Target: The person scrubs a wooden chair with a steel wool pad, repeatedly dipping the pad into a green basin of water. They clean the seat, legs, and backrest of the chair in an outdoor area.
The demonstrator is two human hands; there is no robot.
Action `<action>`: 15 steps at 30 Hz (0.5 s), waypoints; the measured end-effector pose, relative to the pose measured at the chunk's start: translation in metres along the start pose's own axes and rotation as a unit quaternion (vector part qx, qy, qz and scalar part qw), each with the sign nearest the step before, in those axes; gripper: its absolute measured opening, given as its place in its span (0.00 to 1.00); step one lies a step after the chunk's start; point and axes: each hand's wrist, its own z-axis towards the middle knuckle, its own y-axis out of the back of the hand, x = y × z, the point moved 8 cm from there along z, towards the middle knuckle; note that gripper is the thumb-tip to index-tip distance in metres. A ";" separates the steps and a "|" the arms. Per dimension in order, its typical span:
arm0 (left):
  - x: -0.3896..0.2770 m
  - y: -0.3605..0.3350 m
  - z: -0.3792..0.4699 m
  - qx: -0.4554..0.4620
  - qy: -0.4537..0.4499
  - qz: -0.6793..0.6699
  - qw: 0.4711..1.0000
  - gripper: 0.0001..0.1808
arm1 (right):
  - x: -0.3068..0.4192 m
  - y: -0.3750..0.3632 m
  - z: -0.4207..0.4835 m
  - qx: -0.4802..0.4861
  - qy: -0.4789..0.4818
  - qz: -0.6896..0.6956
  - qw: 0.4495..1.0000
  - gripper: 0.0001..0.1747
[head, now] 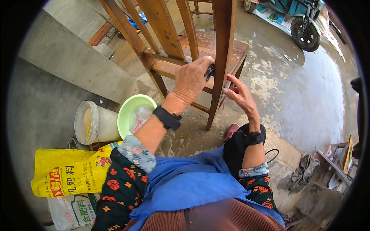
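Note:
A wooden chair (224, 40) stands before me, its slatted back towards me and its varnished seat (202, 39) wet-looking beyond. My left hand (190, 80) grips a dark, frizzy scrubbing pad (210, 72) against the inner side of the right back post, just above the lower rail. On the post's outer side is my right hand (242, 93), fingers apart, index fingertip and thumb at the wood. It holds nothing that I can see. Part of the pad is hidden by my left fingers.
A light green basin (127, 109) with sudsy water and a whitish plastic bucket (107, 122) stand at left. Yellow printed sacks (69, 170) lie below them. A three-wheeled vehicle's front wheel (305, 34) is at upper right. A grey rag (305, 170) lies among clutter at lower right.

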 end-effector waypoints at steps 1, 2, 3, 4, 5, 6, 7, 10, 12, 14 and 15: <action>0.000 0.003 0.001 0.015 -0.015 -0.017 1.000 0.12 | 0.000 0.000 0.000 -0.002 0.002 -0.007 1.000 0.37; 0.001 0.003 0.002 0.045 -0.023 -0.002 0.999 0.11 | 0.000 0.001 0.000 -0.003 0.005 -0.014 1.000 0.37; 0.001 0.007 0.004 0.042 -0.040 -0.008 0.998 0.14 | 0.001 0.002 0.000 -0.006 0.014 -0.023 1.000 0.37; 0.001 0.010 0.006 0.040 -0.056 -0.015 0.997 0.17 | 0.001 0.002 0.001 -0.005 0.020 -0.029 0.999 0.37; 0.001 0.009 0.007 0.052 -0.066 -0.019 0.996 0.19 | -0.001 0.003 0.001 -0.006 0.015 -0.036 0.999 0.38; 0.001 0.005 0.010 0.084 -0.090 0.036 0.992 0.20 | -0.004 0.002 0.002 -0.002 0.005 -0.040 0.999 0.38; 0.002 -0.001 0.010 0.116 -0.094 0.062 0.987 0.20 | -0.007 0.003 0.001 -0.003 -0.008 -0.044 0.999 0.38; 0.008 -0.012 0.010 0.180 -0.088 0.151 0.968 0.22 | -0.005 0.001 0.001 -0.001 0.026 0.003 1.000 0.40; 0.008 -0.011 0.011 0.166 -0.067 0.150 0.972 0.21 | -0.004 0.001 0.001 -0.006 0.035 0.023 0.999 0.40; 0.003 -0.008 0.011 0.127 -0.058 0.087 0.986 0.19 | -0.004 0.002 0.002 -0.009 0.031 0.006 0.999 0.40; 0.000 -0.004 0.011 0.096 -0.050 0.033 0.994 0.18 | -0.003 0.002 0.002 -0.012 0.028 -0.001 1.000 0.40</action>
